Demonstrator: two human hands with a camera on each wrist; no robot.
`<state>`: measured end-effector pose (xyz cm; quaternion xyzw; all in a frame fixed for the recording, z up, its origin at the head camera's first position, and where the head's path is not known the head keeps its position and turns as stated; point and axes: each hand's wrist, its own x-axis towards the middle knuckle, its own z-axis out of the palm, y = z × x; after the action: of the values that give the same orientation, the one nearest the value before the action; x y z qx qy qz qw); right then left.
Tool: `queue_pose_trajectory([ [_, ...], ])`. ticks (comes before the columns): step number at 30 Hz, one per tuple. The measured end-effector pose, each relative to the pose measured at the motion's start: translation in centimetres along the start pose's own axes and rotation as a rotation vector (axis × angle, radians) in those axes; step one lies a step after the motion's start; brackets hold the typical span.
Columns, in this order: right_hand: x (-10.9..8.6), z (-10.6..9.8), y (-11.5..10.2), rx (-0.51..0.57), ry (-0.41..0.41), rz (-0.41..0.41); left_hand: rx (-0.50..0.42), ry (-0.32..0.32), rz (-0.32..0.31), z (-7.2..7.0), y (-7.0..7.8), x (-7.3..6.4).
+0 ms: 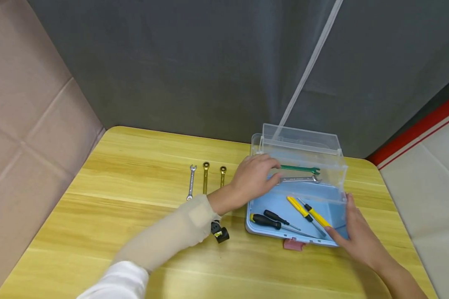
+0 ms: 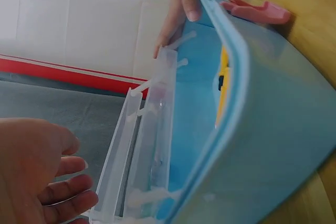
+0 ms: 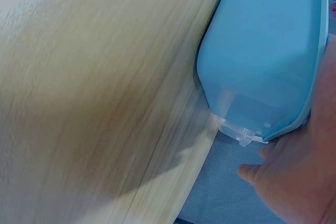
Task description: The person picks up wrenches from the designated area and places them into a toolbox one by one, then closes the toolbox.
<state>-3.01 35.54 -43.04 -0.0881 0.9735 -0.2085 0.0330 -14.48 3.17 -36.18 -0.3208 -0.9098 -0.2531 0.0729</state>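
Toolbox (image 1: 269,203), lower right of the head frame: your right hand (image 1: 360,233) grips its rim; your left hand (image 1: 253,176), fingers relaxed, holds nothing beside the wrenches (image 1: 298,179).

The wood-grain tabletop (image 1: 134,178) carries a blue toolbox (image 1: 269,203) near its far right corner; left of that, nearer the far edge, lie one silver wrench (image 1: 191,182) and two gold wrenches (image 1: 205,178)
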Motion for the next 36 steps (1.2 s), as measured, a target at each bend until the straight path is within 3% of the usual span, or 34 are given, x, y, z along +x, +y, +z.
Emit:
queue_pose_trajectory([
  [7, 0.0, 0.1, 0.0, 0.004, 0.006, -0.005, 0.109, -0.012, 0.008, -0.4, -0.6, -1.0],
  [19, -0.2, 0.1, 0.0, -0.001, 0.005, 0.0, 0.149, -0.057, -0.015, -1.8, -2.4, -2.8],
  [26, -0.2, 0.3, 0.3, 0.02, 0.044, -0.052, 0.152, -0.04, -0.012, -2.5, -3.4, -4.0],
  [36, -0.2, 0.2, -0.1, 0.013, 0.028, -0.022, 0.141, 0.011, -0.052, -3.4, -5.5, -5.9],
])
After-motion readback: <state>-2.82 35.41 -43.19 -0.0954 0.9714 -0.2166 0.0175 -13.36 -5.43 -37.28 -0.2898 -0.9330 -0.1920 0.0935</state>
